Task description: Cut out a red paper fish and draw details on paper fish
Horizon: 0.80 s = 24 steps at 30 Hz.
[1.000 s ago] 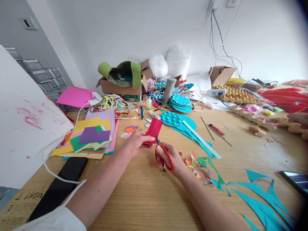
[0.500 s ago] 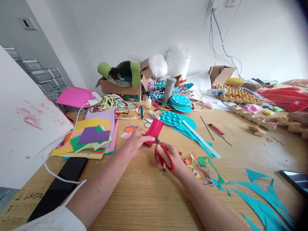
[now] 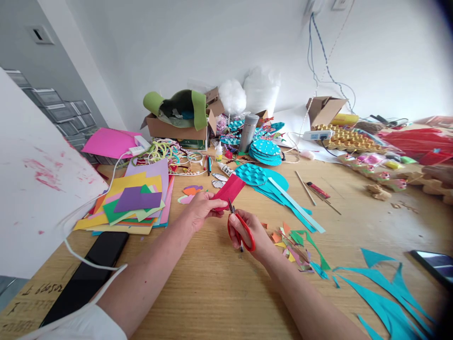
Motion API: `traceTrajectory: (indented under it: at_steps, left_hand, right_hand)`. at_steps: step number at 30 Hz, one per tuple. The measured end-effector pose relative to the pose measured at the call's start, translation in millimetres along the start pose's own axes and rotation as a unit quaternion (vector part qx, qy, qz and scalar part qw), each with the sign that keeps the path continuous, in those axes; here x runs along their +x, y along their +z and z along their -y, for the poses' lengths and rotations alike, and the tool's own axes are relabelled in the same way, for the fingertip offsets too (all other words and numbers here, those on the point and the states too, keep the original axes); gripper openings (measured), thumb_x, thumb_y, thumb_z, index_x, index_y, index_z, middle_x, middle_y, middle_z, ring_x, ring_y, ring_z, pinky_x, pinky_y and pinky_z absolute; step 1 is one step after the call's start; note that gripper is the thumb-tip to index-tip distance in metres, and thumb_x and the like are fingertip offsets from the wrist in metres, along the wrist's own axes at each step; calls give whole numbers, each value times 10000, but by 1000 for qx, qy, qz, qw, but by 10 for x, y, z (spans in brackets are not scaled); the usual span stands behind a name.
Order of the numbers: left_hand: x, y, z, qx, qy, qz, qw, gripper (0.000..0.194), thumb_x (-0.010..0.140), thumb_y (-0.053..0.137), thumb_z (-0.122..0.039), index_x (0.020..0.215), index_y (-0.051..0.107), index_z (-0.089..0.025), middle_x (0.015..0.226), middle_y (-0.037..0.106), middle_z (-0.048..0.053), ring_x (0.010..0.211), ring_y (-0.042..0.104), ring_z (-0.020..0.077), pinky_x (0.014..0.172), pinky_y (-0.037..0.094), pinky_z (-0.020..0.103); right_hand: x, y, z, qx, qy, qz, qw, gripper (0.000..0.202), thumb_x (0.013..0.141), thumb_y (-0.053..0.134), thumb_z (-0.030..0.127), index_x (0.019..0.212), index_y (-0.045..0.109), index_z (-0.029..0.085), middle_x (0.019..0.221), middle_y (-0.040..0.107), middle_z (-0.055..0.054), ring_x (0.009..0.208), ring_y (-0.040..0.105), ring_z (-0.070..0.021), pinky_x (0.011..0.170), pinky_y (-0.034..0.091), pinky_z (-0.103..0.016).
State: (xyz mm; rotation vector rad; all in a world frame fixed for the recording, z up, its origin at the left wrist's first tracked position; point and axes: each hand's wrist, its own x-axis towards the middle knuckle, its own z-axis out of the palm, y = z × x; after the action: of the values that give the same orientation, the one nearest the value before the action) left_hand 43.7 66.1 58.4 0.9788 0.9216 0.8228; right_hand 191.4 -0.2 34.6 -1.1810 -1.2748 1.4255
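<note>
Between the thumb and fingers of my left hand (image 3: 205, 206) is a piece of red paper (image 3: 230, 190), held above the wooden table (image 3: 212, 288). My right hand (image 3: 247, 231) grips red-handled scissors (image 3: 249, 238), with thumb and fingers in the loops. The scissor blades point up and away from me, and their tips meet the paper's lower right edge. How far the blades are apart is too small to tell. Past the paper lie white paper cutouts (image 3: 218, 181) and orange, purple and green cutouts (image 3: 191, 192).
Stacked coloured paper (image 3: 138, 200) and a black phone (image 3: 88, 274) are at left. Paper scraps (image 3: 297, 243) and blue offcuts (image 3: 385, 293) lie at right. Farther back are blue discs (image 3: 251, 174), a grey bottle (image 3: 248, 132), a cardboard box (image 3: 177, 127) and an egg tray (image 3: 348, 138).
The red paper has turned in my left hand, its far end tilting down to the right. Both hands and the scissors stay in nearly the same place.
</note>
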Motion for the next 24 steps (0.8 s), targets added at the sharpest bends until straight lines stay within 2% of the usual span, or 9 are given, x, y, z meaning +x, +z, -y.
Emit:
traceTrajectory:
  at_steps: [24]
  left_hand:
    - [-30,10,-38,14,4,-17,1000,220,513,796,-199,683,690,-108,662,664,33,584,564,101,580,459,229]
  right_hand:
    - [-12,-3,10,-10,0,15,1000,446,781,614,601,676,422,212,431,529,48,330,448,-88,359,286,-202]
